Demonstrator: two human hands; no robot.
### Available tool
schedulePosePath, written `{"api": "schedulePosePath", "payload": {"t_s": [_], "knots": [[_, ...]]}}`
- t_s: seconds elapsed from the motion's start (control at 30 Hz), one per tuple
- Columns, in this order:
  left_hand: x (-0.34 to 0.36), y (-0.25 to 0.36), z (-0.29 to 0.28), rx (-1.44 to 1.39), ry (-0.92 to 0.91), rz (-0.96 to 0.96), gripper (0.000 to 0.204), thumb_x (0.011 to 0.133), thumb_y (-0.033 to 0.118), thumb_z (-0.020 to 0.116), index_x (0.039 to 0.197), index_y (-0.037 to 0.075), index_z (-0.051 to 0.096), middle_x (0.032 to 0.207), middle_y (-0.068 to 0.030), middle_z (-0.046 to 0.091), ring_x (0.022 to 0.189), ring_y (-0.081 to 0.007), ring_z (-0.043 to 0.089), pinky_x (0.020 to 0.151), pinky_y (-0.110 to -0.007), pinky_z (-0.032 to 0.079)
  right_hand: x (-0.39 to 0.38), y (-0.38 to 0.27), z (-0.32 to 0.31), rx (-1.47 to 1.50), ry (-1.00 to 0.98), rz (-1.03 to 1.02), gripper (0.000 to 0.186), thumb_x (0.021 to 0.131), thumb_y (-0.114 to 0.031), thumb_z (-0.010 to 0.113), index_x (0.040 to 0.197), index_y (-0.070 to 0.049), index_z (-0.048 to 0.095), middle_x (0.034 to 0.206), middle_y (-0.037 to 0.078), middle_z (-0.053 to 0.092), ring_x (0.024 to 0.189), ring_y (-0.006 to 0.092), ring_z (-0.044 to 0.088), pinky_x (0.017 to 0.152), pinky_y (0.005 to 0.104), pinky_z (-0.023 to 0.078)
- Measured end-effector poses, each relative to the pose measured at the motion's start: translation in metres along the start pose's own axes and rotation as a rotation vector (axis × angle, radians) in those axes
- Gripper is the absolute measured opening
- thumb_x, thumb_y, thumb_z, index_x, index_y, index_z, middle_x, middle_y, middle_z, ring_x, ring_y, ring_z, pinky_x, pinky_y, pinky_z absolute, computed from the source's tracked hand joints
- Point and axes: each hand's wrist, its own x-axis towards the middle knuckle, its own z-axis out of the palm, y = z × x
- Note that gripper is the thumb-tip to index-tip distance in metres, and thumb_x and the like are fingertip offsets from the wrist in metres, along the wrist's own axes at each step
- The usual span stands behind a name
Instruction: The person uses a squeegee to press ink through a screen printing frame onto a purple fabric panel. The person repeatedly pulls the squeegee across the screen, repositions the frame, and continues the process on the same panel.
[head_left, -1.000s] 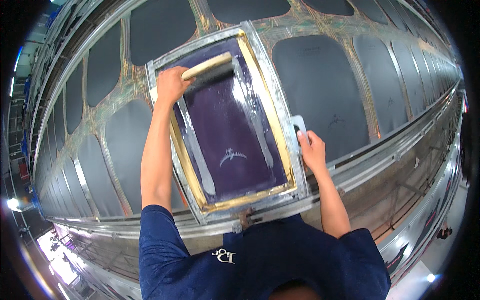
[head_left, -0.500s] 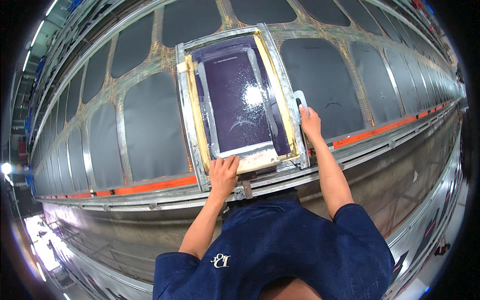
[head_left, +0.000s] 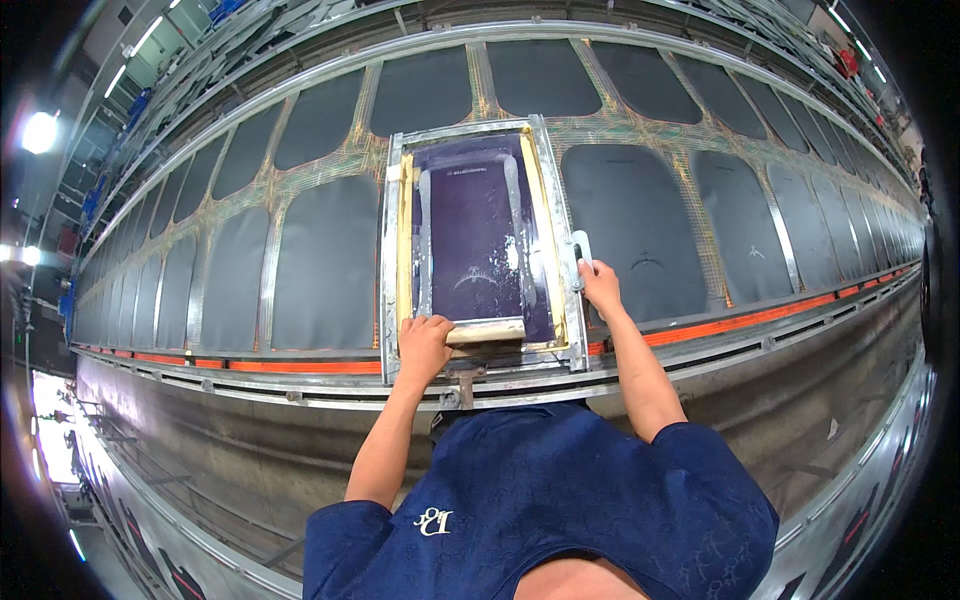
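Currently, dark panels (head_left: 634, 230) lie left and right of the metal frame (head_left: 391, 250), beyond an orange strip (head_left: 290, 367), and inside the frame's near end a pale squeegee (head_left: 488, 330) crosses the glossy purple screen (head_left: 475, 225), my left hand (head_left: 425, 347) wrapped around its left end, my right hand (head_left: 600, 286) gripping the right-side grey handle (head_left: 582, 243).

A lamp (head_left: 40, 133) flares upper left; glare speckles the purple screen (head_left: 470, 225) mid-frame; fisheye distortion bends straight lines.
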Motion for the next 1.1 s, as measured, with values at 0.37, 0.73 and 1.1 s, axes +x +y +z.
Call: {"api": "schedulePosePath", "payload": {"t_s": [0.37, 0.73, 1.1], "knots": [[0.013, 0.005, -0.011, -0.01, -0.082, -0.035, 0.028, 0.07, 0.015, 0.082, 0.097, 0.014, 0.076, 0.1, 0.0, 0.073, 0.098, -0.0242, 0.064, 0.087, -0.041, 0.044, 0.027, -0.046, -0.011, -0.038, 0.011, 0.111, 0.03, 0.097, -0.03, 0.068, 0.086, -0.002, 0.069, 0.073, 0.004, 0.065, 0.066, 0.0149, 0.058, 0.064, 0.0325, 0.046], [0.013, -0.031, -0.083, -0.279, -0.092, -0.372, 0.033, 0.075, -0.002, 0.078, 0.105, 0.013, 0.076, 0.11, -0.0066, 0.075, 0.106, -0.0282, 0.066, 0.098, -0.042, 0.049, -0.075, -0.224, -0.068, 0.572, -0.484, -0.27, 0.071, 0.082, -0.042, 0.084, 0.132, 0.003, 0.063, 0.117, 0.016, 0.071, 0.104, 0.0218, 0.068, 0.095, 0.0348, 0.052], [-0.042, -0.095, -0.162, -0.959, -0.078, -1.154, 0.031, 0.082, -0.01, 0.071, 0.109, 0.004, 0.072, 0.117, -0.0077, 0.073, 0.113, -0.0237, 0.066, 0.099, -0.035, 0.051, -0.201, -0.306, 0.079, 1.365, -0.397, -1.018, 0.048, 0.079, -0.018, 0.077, 0.124, -0.004, 0.067, 0.161, 0.032, 0.029, 0.153, 0.0555, 0.006, 0.123, 0.0638, 0.007]]}}
